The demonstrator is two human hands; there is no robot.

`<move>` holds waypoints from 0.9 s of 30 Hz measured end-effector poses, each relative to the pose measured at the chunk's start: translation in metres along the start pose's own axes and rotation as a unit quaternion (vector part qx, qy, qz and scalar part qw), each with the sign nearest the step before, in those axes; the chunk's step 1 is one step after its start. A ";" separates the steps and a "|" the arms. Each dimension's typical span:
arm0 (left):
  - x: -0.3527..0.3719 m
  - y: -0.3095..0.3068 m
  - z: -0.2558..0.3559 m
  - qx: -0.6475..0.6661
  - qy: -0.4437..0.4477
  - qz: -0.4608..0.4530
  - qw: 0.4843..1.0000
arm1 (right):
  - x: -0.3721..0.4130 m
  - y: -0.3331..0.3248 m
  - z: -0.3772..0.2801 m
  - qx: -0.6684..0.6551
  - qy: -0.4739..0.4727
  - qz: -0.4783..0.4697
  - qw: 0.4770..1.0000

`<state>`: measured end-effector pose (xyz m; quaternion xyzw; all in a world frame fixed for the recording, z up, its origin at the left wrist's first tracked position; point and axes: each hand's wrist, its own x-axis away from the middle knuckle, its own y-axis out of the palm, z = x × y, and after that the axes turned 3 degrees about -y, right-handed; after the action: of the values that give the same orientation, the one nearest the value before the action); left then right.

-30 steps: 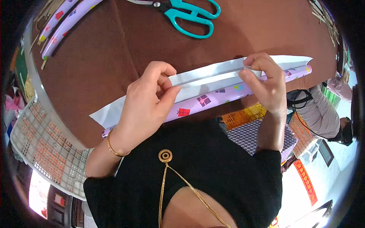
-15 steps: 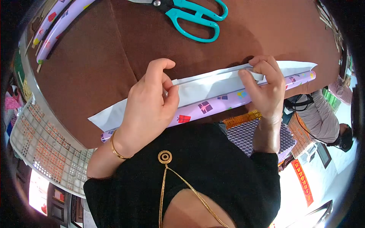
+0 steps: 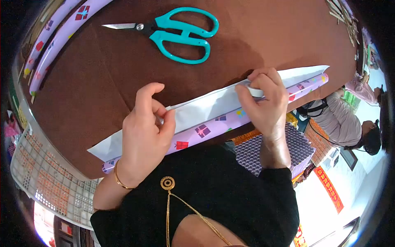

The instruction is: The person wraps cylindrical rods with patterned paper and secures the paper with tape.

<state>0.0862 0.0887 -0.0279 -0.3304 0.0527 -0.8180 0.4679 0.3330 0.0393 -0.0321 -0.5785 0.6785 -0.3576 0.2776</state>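
Note:
A sheet of lilac wrapping paper (image 3: 201, 131) printed with gift boxes lies in front of me, its near side rolled into a long tube. Its white underside (image 3: 205, 109) shows as a flap along the far side. My right hand (image 3: 267, 101) grips a small white roll of tape (image 3: 256, 91) over the flap's far edge. My left hand (image 3: 146, 131) has its index finger raised, while the thumb and another finger pinch at a small white tab, seemingly the tape's end, on that edge. The fingertips partly hide it. Beyond lie teal-handled scissors (image 3: 185, 35), blades partly open.
Finished lilac paper tubes (image 3: 57, 45) with sticks poking out lie at the far left. Thin sticks (image 3: 345, 18) sit at the far right of the brown table (image 3: 103, 78). A white plastic crate (image 3: 45, 173) stands left. People (image 3: 337, 119) are off to the right.
The view has shifted, so the scissors appear lower and further left, and the hands and paper further left. Both hands keep nearly the same grip on the tape along the flap.

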 end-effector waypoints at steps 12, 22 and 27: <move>0.003 0.001 0.001 -0.006 -0.005 0.000 1.000 | 0.004 0.000 0.001 0.018 -0.003 0.009 1.000; 0.004 0.004 -0.001 -0.013 -0.008 0.004 1.000 | 0.004 0.000 -0.001 0.034 -0.002 0.007 0.999; 0.005 0.006 0.001 -0.029 0.001 0.015 0.999 | 0.005 -0.001 0.000 0.045 0.001 0.004 0.999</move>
<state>0.0894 0.0817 -0.0277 -0.3422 0.0815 -0.8095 0.4702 0.3325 0.0343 -0.0310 -0.5626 0.6643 -0.3873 0.3037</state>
